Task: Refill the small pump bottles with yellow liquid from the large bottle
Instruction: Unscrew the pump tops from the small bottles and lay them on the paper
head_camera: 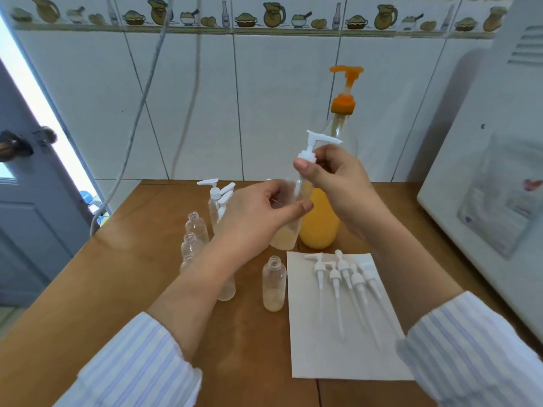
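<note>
Hands grip one small bottle (289, 218): left (258, 210) its body, right (338, 177) its pump (311, 148)

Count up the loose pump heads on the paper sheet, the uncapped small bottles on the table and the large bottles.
Loose pump heads: 5
Uncapped small bottles: 5, two partly hidden
Large bottles: 1
Total: 11
</note>
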